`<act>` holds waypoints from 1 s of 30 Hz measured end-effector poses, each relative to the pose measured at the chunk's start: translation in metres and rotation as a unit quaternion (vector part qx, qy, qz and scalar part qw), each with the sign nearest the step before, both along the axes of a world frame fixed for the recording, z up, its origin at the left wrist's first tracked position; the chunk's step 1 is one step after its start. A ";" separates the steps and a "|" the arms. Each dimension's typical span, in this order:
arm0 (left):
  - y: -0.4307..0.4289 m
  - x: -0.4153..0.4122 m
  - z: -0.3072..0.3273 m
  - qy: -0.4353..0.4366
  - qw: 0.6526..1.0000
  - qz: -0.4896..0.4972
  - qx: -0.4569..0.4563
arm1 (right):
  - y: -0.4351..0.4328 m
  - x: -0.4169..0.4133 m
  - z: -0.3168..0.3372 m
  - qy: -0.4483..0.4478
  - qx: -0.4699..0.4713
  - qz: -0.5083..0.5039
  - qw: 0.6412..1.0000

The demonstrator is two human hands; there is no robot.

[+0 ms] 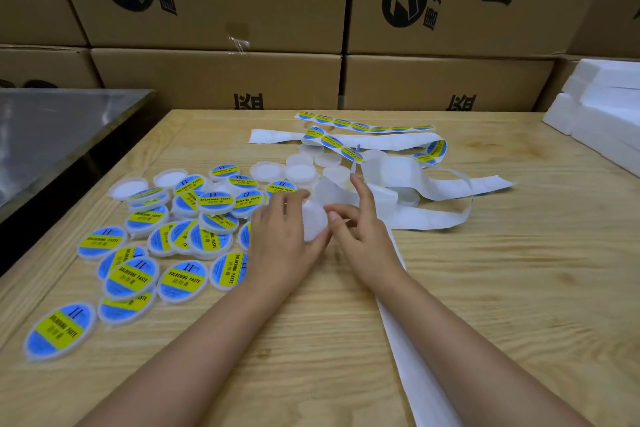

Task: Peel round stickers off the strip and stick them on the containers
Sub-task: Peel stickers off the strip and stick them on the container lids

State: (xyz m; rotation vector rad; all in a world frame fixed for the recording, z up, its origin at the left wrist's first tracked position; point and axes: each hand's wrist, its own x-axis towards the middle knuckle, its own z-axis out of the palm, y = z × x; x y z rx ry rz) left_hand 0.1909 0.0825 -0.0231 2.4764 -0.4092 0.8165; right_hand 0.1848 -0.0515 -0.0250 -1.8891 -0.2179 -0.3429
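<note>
Head view: "SOLDERING PASTE" containers [183, 279]

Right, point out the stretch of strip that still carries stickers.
Head view: the sticker strip lies far across the table, right of centre, just behind the unlabelled containers.

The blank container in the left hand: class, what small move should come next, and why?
Probably the right hand should lower the sticker, which seems to stand edge-on at its index fingertip, onto the blank container. The left hand grips that container, its top bears no label, and the labelled containers lie to the left.
</note>
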 end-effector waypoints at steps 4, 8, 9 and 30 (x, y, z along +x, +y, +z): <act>-0.004 -0.006 0.007 0.003 0.990 -0.110 -0.093 | 0.000 0.000 0.001 -0.031 0.079 0.028 0.996; -0.003 -0.007 0.008 0.065 0.968 -0.155 -0.185 | -0.001 0.004 0.005 -0.048 0.156 0.019 0.986; -0.003 -0.007 0.010 0.102 0.950 -0.155 -0.249 | -0.001 0.005 0.005 -0.052 0.168 0.015 0.984; -0.007 -0.006 0.014 0.336 0.718 -0.234 -0.563 | -0.001 0.007 0.001 -0.101 0.173 -0.047 0.979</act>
